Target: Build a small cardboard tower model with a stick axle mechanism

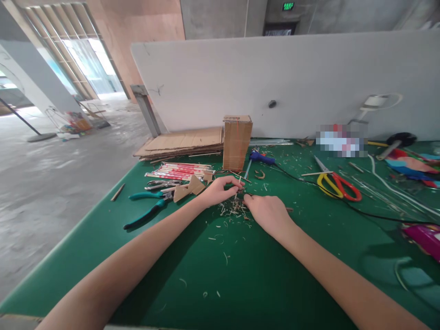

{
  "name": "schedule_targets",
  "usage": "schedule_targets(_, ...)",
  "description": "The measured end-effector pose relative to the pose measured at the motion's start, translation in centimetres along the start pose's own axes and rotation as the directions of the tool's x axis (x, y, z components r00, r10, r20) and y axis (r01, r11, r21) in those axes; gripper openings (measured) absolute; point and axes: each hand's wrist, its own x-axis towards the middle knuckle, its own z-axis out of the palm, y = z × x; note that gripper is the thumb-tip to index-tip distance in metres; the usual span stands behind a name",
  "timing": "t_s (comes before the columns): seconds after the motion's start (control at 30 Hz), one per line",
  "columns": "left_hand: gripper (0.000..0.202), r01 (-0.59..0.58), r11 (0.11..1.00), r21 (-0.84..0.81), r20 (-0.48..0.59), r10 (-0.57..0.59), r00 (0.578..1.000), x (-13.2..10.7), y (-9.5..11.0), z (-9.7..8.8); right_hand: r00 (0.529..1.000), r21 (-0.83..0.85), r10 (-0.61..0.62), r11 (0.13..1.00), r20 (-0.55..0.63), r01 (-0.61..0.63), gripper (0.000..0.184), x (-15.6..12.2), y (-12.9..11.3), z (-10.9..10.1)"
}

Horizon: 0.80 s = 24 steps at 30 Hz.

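Observation:
My left hand [222, 190] is closed in a pinch on a thin pale wooden stick [239, 180], which stands roughly upright at the fingertips. Close on its right, my right hand [268, 211] is wrapped round a slim brown-handled tool; the handle's end [290, 209] pokes out behind the palm, and its working end is too small to make out. Beneath both hands lies a pile of curled wood shavings [235, 208]. Just beyond them stands an upright cardboard box [237, 144]. Cut cardboard pieces [187, 189] lie beside my left wrist.
Teal-handled pliers [151, 208] and red-and-white wrapped sticks [178, 170] lie left. A blue glue gun [261, 158] trails a black cable rightward, past red-and-yellow scissors [338, 183]. Flat cardboard sheets [185, 141] rest against the white partition [213, 82]. A magenta object [422, 238] sits far right.

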Motion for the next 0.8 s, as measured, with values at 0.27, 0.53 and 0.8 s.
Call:
schedule_targets(0.27, 0.016, 0.064, 0.996, 0.069, -0.029, -0.062, 0.998, 0.0, 0.6, -0.3, 0.993, 0.025, 0.073, 0.997, -0.092, -0.071, 0.031, -0.3, -0.1, 0.8)
schedule_targets(0.53, 0.017, 0.023, 0.997, 0.068, -0.049, -0.020, 0.999, -0.1, 0.4, -0.4, 0.993, -0.023, 0.054, 0.998, -0.103, -0.057, 0.026, -0.2, -0.7, 0.3)
schedule_targets(0.8, 0.013, -0.026, 0.996, 0.085, -0.056, 0.030, 0.998, -0.2, 0.5, -0.1, 1.000, -0.009, 0.017, 1.000, 0.007, -0.017, 0.023, -0.1, -0.6, -0.3)
